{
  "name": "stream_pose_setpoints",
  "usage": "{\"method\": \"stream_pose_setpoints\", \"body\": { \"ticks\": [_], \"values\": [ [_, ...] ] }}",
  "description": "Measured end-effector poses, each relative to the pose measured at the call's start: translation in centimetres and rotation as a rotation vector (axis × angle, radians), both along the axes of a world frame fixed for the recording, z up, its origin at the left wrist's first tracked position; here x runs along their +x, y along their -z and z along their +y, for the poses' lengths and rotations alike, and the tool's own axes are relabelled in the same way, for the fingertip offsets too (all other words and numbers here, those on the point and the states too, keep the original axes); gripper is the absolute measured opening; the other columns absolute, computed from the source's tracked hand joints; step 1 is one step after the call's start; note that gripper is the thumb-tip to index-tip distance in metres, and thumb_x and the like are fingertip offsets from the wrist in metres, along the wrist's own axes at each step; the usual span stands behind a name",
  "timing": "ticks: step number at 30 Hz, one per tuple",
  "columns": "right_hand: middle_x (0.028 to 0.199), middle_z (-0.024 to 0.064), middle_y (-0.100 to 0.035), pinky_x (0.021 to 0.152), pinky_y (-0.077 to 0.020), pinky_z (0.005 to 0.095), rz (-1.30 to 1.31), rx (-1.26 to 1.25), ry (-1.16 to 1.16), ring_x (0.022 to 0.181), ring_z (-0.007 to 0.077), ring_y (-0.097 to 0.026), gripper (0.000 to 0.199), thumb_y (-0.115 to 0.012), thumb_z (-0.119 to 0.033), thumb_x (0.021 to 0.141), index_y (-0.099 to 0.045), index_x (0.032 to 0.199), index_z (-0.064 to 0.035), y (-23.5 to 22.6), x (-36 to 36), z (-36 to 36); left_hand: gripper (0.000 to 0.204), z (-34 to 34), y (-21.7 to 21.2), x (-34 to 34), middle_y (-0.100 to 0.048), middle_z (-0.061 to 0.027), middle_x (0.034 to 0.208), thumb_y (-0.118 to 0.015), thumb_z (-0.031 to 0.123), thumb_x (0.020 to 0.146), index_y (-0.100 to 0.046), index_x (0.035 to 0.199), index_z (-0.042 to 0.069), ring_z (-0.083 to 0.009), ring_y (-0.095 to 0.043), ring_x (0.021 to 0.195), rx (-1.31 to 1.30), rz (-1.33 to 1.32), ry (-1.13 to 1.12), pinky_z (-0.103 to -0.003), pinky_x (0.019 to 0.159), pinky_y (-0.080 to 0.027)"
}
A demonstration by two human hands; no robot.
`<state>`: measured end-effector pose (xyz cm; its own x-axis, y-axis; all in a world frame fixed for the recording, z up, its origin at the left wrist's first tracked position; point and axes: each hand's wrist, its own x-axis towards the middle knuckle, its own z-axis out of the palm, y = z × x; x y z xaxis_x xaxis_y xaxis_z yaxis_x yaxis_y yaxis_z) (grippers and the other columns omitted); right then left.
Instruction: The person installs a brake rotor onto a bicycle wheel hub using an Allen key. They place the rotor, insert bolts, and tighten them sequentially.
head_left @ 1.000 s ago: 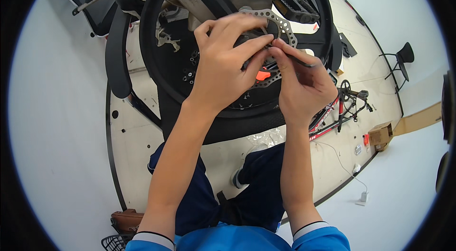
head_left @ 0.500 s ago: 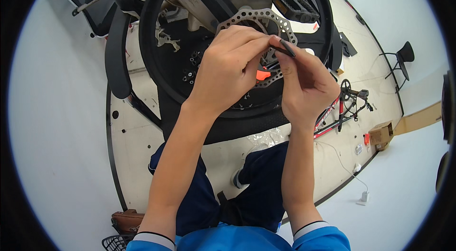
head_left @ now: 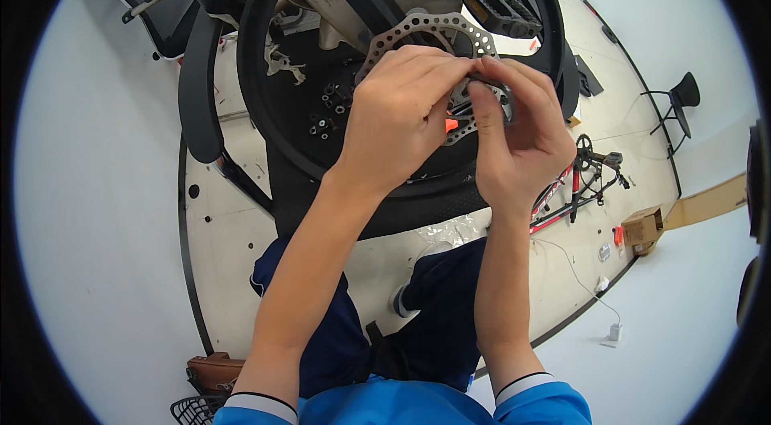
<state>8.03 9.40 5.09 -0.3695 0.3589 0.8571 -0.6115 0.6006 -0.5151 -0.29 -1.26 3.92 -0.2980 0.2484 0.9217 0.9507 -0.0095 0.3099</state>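
Observation:
My left hand point(head_left: 401, 116) and my right hand point(head_left: 526, 140) meet over a black bicycle wheel point(head_left: 251, 79). Between their fingertips is a small dark, flat piece point(head_left: 487, 80), mostly covered by the fingers, so its kind does not show. Both hands are closed around it in a pinch. Under them lies a silver brake disc point(head_left: 451, 22) with rows of holes, partly hidden by my left hand. A bit of orange point(head_left: 451, 125) shows between my hands. Small dark bolts and nuts point(head_left: 323, 126) lie inside the wheel, left of my left hand.
The wheel rests on a black chair seat point(head_left: 385, 218) with an armrest point(head_left: 201, 96) at left. A pedal point(head_left: 504, 14) juts in at the upper right. On the floor to the right are a red bicycle frame point(head_left: 554, 220) and a cardboard box point(head_left: 642, 228).
The dark piece stuck out past my fingertips before; now the fingers cover more of it. My left hand has shifted slightly right, closer to my right hand.

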Motion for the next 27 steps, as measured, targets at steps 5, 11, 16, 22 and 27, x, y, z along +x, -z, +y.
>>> {"method": "stream_pose_setpoints", "body": {
  "ticks": [5, 11, 16, 22, 27],
  "values": [
    [0.101, 0.0146, -0.072, 0.087, -0.0560, 0.0299, -0.052, 0.117, -0.021, 0.095, 0.0195, -0.070, 0.024, -0.073, 0.014, 0.084, -0.070, 0.107, 0.0058, 0.2, 0.8, 0.5, 0.029, -0.3, -0.4, -0.5, -0.075, -0.0134, 0.096, -0.071, -0.010, 0.073, -0.075, 0.100, 0.000, -0.0283, -0.074, 0.090, -0.011, 0.058, -0.004, -0.032, 0.077, -0.059],
    [0.097, 0.0133, -0.073, 0.083, -0.0554, 0.0286, 0.028, -0.013, 0.008, 0.092, 0.0176, -0.070, 0.018, -0.074, 0.014, 0.082, -0.070, 0.098, 0.0055, 0.7, 0.0, 0.2, 0.024, -0.2, -0.1, 0.4, -0.076, -0.0117, 0.094, -0.075, -0.007, 0.075, -0.076, 0.097, 0.001, -0.0232, -0.075, 0.085, 0.082, -0.091, 0.001, -0.029, 0.076, -0.058],
    [0.100, 0.0138, -0.076, 0.079, -0.0556, 0.0262, 0.032, 0.093, 0.044, 0.090, 0.0169, -0.072, 0.021, -0.073, 0.014, 0.080, -0.074, 0.099, 0.0055, -0.1, -0.4, -0.3, 0.023, 0.2, 0.2, 0.1, -0.075, -0.0118, 0.095, -0.072, -0.007, 0.078, -0.074, 0.099, 0.001, -0.0274, -0.073, 0.088, 0.083, -0.061, 0.023, -0.033, 0.076, -0.058],
    [0.102, 0.0163, -0.077, 0.084, -0.0567, 0.0263, -0.057, 0.018, -0.010, 0.094, 0.0178, -0.073, 0.022, -0.074, 0.011, 0.085, -0.075, 0.107, 0.0054, 0.4, 0.3, 0.1, 0.029, -0.1, 0.1, 0.1, -0.076, -0.0116, 0.095, -0.070, -0.011, 0.073, -0.074, 0.099, 0.000, -0.0258, -0.074, 0.085, 0.060, -0.055, 0.031, -0.031, 0.076, -0.059],
    [0.099, 0.0165, -0.077, 0.084, -0.0570, 0.0262, -0.003, -0.002, -0.004, 0.092, 0.0180, -0.074, 0.020, -0.075, 0.011, 0.084, -0.075, 0.103, 0.0067, 0.7, 0.0, -0.6, 0.029, -0.1, 0.7, 0.2, -0.076, -0.0115, 0.094, -0.069, -0.013, 0.070, -0.074, 0.095, -0.001, -0.0221, -0.075, 0.086, 0.123, -0.100, -0.002, -0.028, 0.076, -0.058]
  ]
}}
